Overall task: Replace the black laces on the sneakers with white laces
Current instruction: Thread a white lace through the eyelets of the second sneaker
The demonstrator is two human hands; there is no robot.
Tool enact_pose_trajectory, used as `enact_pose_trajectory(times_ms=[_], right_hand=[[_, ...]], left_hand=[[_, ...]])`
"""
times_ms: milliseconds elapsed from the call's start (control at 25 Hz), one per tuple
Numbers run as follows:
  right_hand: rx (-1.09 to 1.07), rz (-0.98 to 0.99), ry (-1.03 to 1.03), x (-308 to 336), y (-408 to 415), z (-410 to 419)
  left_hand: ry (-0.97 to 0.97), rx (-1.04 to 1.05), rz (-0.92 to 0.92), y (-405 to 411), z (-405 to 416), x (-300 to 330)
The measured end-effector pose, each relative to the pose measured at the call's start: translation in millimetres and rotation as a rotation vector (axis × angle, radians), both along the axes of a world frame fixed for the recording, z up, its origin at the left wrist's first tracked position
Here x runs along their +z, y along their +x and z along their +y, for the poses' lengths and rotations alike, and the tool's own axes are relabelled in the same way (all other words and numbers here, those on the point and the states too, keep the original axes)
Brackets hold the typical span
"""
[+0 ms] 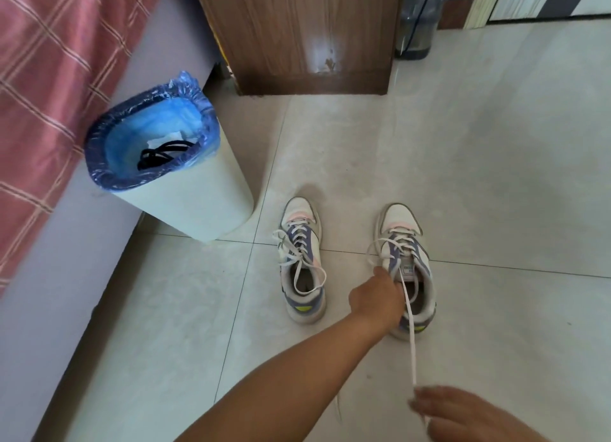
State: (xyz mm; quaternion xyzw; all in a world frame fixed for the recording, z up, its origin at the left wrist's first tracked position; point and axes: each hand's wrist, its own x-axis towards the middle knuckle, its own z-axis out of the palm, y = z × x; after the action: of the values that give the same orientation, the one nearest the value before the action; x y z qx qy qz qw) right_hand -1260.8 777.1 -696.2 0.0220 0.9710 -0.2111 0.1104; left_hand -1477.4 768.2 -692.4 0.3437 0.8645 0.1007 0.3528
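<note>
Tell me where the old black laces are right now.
In the head view, the black laces lie inside the blue-lined bin, upper left of the sneakers, beside the bed.

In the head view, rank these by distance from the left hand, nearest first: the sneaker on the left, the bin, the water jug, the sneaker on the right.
From the left hand:
1. Right sneaker, touching the hand.
2. Left sneaker, just left of it.
3. Bin, farther left beside the bed.
4. Water jug, far back by the wooden cabinet.
</note>
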Motion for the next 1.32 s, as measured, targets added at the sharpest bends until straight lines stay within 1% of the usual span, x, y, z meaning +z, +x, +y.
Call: enact_pose_trajectory(times_ms=[40,80,120,200,240,280,320,360,400,440,480,520,560,640,680,720,760,800,840,920,960,1000,1080,1160,1280,1320], right_hand=[[0.028,-0.133,-0.134,1,9,-3],[0.007,-0.174,-0.347,9,13,-6],[-0.064,-0.172,-0.472,19,7,-11],[-0.295,-0.191,-0.811,55,-14,-18],[-0.458,-0.243,-1.044,66,-24,-16],[-0.597,-0.267,-1.252,75,-34,-12],[-0.691,-0.252,-1.372,84,-41,-6],[-0.809,-0.195,-1.372,85,-46,1],[-0.977,-0.124,-1.321,81,-53,12],[-1.158,-0.023,-1.141,74,-60,23],[-1.271,0.043,-0.951,70,-69,35],[-1.304,0.067,-0.872,67,-80,45],[-1.288,0.057,-0.887,65,-91,51],[-1.209,-0.066,-0.993,61,-105,54],[-1.161,-0.126,-0.995,60,-111,53],[-1.131,-0.161,-0.955,59,-113,53],[-1.129,-0.163,-0.913,58,-115,54],[-1.161,-0.15,-0.909,57,-116,56],[-1.202,-0.138,-0.954,57,-116,57],[-1.25,-0.106,-1.008,59,-117,58],[-1.23,-0.083,-0.948,59,-116,57],[-1.186,-0.055,-0.854,59,-116,54],[-1.046,0.005,-0.685,64,-110,43],[-0.85,0.015,-0.585,73,-92,29],[-0.384,-0.146,-0.42,80,-52,7],[-0.277,-0.212,-0.4,82,-41,-3]], left_hand=[[0.01,-0.052,0.052,-2,1,0],[0.018,-0.127,0.124,-5,1,3],[0.069,-0.202,0.244,-8,-1,5],[0.187,-0.344,0.482,-15,-7,5],[0.298,-0.415,0.576,-16,-9,2],[0.4,-0.47,0.594,-18,-13,3],[0.492,-0.516,0.617,-20,-16,1],[0.585,-0.534,0.617,-23,-18,-1],[0.668,-0.542,0.587,-24,-20,0],[0.726,-0.562,0.564,-24,-24,1],[0.781,-0.606,0.557,-22,-27,2],[0.831,-0.664,0.541,-20,-32,3],[0.877,-0.724,0.521,-17,-37,6],[0.955,-0.87,0.463,-9,-45,12],[0.983,-0.953,0.436,-7,-48,15],[0.997,-1.005,0.397,-7,-49,17],[0.981,-0.993,0.347,-9,-48,19],[0.906,-0.902,0.278,-11,-46,22],[0.784,-0.739,0.211,-13,-43,27],[0.444,-0.374,0.125,-17,-34,30],[0.266,-0.258,0.117,-17,-28,27],[0.109,-0.2,0.094,-15,-22,24],[-0.068,-0.17,0.022,-9,-13,18],[-0.141,-0.178,-0.022,-6,-7,15],[-0.174,-0.197,0.034,-8,-2,14],[-0.176,-0.182,0.047,-10,-2,14]])
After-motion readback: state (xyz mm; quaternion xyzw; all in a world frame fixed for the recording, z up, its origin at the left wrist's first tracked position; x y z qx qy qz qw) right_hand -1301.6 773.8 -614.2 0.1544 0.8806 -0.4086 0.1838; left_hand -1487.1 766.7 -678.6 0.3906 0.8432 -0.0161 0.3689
